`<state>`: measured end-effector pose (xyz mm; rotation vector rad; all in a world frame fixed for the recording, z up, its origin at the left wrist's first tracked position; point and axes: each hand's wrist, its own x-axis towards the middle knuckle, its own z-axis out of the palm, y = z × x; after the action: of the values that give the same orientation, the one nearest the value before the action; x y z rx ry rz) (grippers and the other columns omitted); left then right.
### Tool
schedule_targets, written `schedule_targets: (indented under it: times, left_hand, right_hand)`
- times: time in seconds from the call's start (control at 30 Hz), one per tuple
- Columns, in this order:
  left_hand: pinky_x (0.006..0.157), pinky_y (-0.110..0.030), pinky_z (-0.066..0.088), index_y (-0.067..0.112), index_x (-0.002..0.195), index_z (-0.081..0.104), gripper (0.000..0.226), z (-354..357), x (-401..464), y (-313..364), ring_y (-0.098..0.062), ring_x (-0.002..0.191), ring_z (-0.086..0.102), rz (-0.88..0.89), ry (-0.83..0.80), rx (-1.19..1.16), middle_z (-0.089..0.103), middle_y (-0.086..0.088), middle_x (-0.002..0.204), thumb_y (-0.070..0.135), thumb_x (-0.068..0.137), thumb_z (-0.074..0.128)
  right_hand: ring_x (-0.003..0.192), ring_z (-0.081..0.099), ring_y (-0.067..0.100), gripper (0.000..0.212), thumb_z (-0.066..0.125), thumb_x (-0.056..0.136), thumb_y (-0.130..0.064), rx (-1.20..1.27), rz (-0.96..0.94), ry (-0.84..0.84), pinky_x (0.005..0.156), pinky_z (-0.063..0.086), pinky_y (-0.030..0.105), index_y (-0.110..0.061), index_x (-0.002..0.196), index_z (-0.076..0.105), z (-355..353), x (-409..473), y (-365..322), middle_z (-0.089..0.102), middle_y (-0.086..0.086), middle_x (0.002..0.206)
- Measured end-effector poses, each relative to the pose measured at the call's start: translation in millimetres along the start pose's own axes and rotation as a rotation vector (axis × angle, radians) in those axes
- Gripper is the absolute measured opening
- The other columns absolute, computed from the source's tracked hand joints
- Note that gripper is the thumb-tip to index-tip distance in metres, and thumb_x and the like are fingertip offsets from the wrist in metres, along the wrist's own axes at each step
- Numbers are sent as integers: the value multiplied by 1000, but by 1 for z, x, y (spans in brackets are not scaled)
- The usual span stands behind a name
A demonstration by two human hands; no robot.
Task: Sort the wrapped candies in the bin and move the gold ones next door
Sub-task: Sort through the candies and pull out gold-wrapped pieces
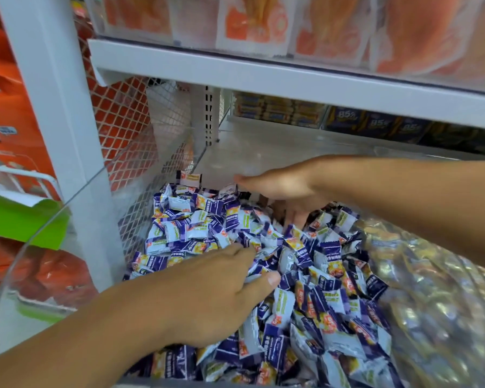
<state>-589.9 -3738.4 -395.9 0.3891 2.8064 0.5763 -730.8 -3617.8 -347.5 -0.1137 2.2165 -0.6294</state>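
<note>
Both hands are in the clear bin [76, 191] of purple-and-white candies [305, 278]. The left hand [210, 298] lies spread flat on the near pile; the right hand [286, 191] reaches farther in, fingers dipped among wrappers (whether pinching 1, I cannot tell). Gold candies [431, 275] fill the right-hand bin, nearer the right hand, under a white shelf [263, 71].

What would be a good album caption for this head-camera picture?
Both hands, left and right, rummage through purple-and-white wrapped candies beside the gold ones.
</note>
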Motion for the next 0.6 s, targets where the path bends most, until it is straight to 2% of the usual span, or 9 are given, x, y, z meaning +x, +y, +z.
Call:
schedule_targets:
  times: [0.07,0.13,0.2,0.23,0.3,0.37,0.43,0.53,0.6]
  left_hand:
    - [103,-18,23,24,149,36,56,-2,-2,-1,-13,137,35,14,17,-63,39,4,153,54,102,27]
    - [98,-12,24,24,150,36,56,-5,-2,-3,-7,133,35,19,27,-120,40,4,154,52,102,29]
    - [88,-7,28,18,140,47,52,-7,-3,-3,-5,118,40,21,44,-166,50,-2,144,49,102,30]
    - [86,-8,28,17,136,50,52,-8,-4,-3,-6,115,41,24,48,-167,52,-3,140,49,102,29]
    - [91,-14,30,18,138,47,55,-7,-6,-5,-12,123,43,17,43,-124,51,-2,141,53,100,27]
    - [97,-21,31,21,139,46,57,-5,-9,-11,-18,128,45,-12,45,-82,51,-1,142,57,99,27]
    - [100,-25,36,25,137,49,57,-4,-11,-20,-18,126,50,-34,79,-42,55,1,138,62,98,28]
    - [103,-30,40,27,130,53,57,-4,-9,-29,-18,123,52,-32,76,28,58,0,133,66,97,27]
    - [107,-34,38,21,129,51,64,-5,-8,-27,-25,125,50,-55,6,7,54,-7,134,69,95,26]
  right_hand:
    - [111,61,31,78,30,94,-74,233,5,-79,97,50,44,-14,140,45,2,8,3,52,14,133]
    - [76,67,25,68,30,97,-69,390,1,-113,71,59,34,-9,116,55,4,9,1,59,15,108]
    - [57,64,25,68,33,98,-66,534,-20,-135,50,59,31,-2,111,51,2,5,-6,53,19,104]
    - [61,66,28,71,36,97,-65,647,-50,-158,52,61,34,2,120,48,-2,4,-8,51,22,112]
    - [81,68,36,78,41,98,-60,848,-146,-232,71,62,45,8,136,39,-11,3,-13,53,25,120]
    - [105,67,40,69,41,101,-53,894,-304,-260,87,55,51,5,139,41,-19,0,-13,55,25,134]
    - [116,64,39,53,42,103,-43,671,-424,-135,95,54,49,-3,137,49,-22,-4,-12,58,19,137]
    - [88,72,22,23,56,99,-25,-276,-442,379,81,60,38,-16,117,68,-23,-15,-6,71,4,106]
    - [77,66,17,16,59,94,-29,-765,-323,547,77,56,34,-17,96,71,-27,-24,-1,70,2,92]
